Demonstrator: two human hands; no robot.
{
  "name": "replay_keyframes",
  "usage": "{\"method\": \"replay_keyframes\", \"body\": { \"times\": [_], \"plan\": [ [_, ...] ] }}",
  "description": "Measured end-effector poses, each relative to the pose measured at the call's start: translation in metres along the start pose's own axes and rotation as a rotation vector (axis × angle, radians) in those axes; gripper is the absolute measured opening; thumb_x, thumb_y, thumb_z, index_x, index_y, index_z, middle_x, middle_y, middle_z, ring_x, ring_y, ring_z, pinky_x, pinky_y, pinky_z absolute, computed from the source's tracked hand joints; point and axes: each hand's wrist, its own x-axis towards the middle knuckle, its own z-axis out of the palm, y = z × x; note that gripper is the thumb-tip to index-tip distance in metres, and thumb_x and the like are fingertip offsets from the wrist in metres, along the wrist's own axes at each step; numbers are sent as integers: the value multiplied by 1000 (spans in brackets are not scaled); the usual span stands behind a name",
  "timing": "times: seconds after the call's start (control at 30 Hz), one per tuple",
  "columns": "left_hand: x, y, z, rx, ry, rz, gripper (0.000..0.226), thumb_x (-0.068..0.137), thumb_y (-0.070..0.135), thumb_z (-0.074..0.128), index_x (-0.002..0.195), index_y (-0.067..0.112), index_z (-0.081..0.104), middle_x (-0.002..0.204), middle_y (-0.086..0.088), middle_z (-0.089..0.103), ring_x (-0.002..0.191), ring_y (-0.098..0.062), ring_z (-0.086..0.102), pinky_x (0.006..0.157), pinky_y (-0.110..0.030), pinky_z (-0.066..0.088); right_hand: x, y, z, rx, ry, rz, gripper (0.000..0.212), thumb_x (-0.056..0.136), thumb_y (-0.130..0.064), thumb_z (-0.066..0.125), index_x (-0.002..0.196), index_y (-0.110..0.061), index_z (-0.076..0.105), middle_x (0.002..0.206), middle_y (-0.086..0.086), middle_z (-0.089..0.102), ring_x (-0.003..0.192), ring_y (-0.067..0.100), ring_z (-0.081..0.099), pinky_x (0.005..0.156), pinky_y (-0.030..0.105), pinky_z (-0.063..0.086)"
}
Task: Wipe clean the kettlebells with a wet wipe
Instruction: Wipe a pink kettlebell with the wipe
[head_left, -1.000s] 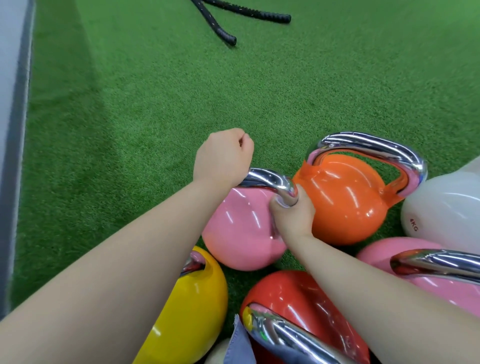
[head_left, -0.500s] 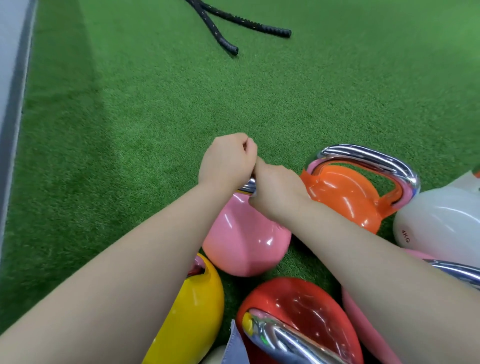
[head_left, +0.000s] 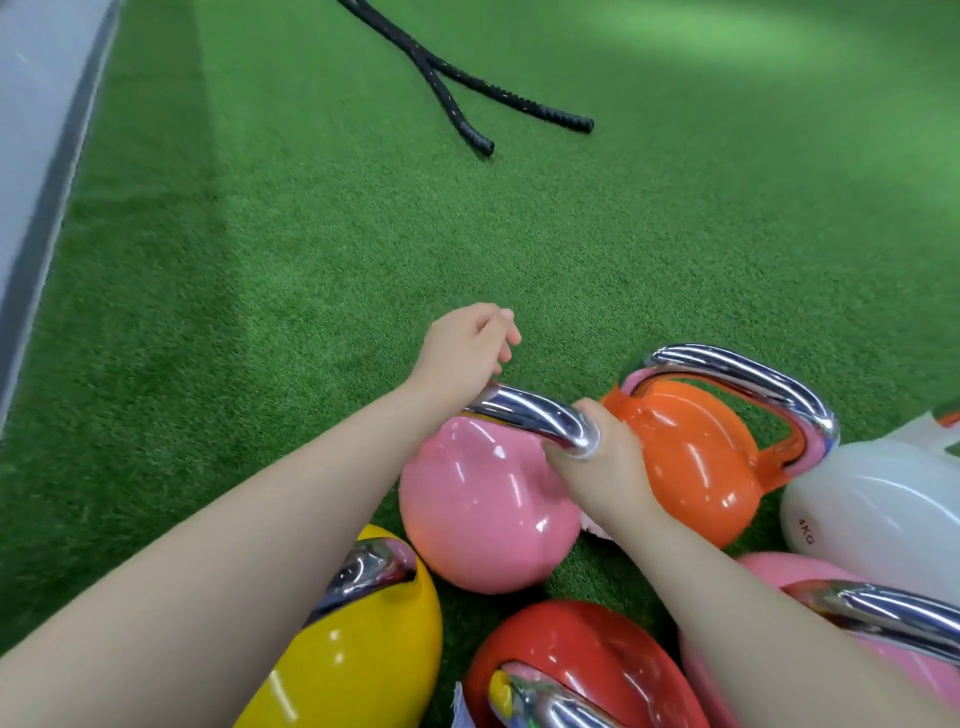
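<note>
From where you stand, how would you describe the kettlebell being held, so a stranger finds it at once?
On the green artificial turf, a cluster of glossy kettlebells sits near the viewer. At its far left edge stands the round pink kettlebell with a chrome handle, beside the orange kettlebell. Only this one has the left hand and the right hand on its handle.

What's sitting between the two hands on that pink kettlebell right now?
In the head view, only the chrome handle of the pink kettlebell spans the gap: the left hand is at its left end, the right hand grips its right corner.
</note>
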Motion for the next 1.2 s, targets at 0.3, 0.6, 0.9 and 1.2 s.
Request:
{"method": "replay_keyframes", "body": {
  "times": [0.3,0.6,0.9,1.2],
  "plan": [
    [2,-24,-36,-74,-41,-229,18,95,13,44,85,17,58,81,3,59,78,-13,55,78,-26,47,22,-63,-12,-526,-301,-180,37,80,-16,58,109,-22,36,84,0,55,75,25,51,65,32,40],
    [-5,-16,-38,-61,120,78,14,89,7,53,90,20,59,80,12,55,74,-5,50,75,-23,42,29,-91,16,-730,-206,-353,59,82,-35,61,125,-15,25,104,6,64,95,30,62,64,33,36],
    [-19,-3,-28,77,-233,244,20,88,12,60,103,23,54,88,12,57,64,-3,52,50,-3,37,17,-73,-16,-324,-402,-223,75,69,-37,76,126,-15,34,119,2,52,110,23,53,91,40,44],
    [-20,-3,-34,380,-398,295,14,79,24,71,92,24,67,84,18,56,78,4,54,73,-18,42,-3,-14,-46,5,-347,-167,20,84,-26,66,99,-36,56,92,-15,65,86,-5,56,77,20,39]
  ]
}}
